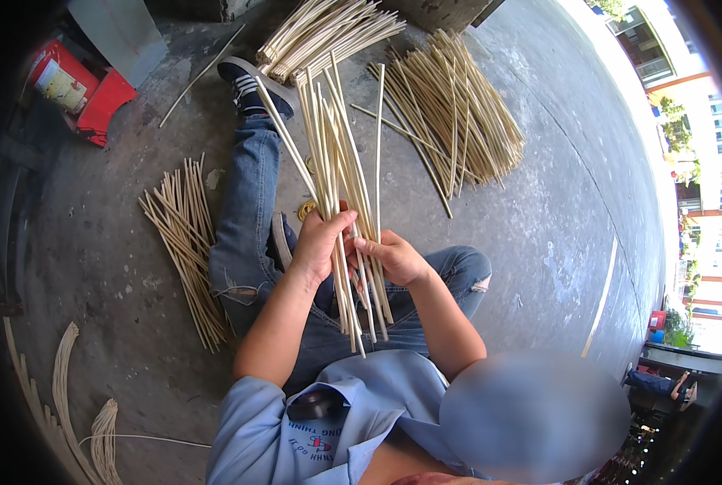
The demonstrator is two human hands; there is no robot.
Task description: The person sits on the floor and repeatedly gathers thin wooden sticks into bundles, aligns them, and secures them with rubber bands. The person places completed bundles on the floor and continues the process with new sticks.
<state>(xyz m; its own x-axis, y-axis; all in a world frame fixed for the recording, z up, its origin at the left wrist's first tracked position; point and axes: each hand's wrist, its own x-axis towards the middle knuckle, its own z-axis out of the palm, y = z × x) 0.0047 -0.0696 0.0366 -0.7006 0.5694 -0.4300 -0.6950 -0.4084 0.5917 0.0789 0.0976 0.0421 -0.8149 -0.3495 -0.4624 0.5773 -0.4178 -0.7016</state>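
Observation:
A loose bunch of pale rattan sticks (325, 145) is held upright over my lap, fanned at its far end. My left hand (319, 245) is closed around the left part of the bunch. My right hand (395, 256) grips the sticks on the right side, its thumb lying across them. The two hands are close together, and their curled fingers are partly hidden behind the sticks. Just beyond my left hand, several yellow bands (305, 210) lie on the floor, partly covered by the bunch.
Piles of sticks lie on the concrete floor: a far pile (328, 32), a large right pile (458, 113) and a left pile (185, 250). Curved bundles (63, 376) are at lower left. A red bucket (63, 77) stands at upper left. My jeans-clad leg (248, 194) stretches forward.

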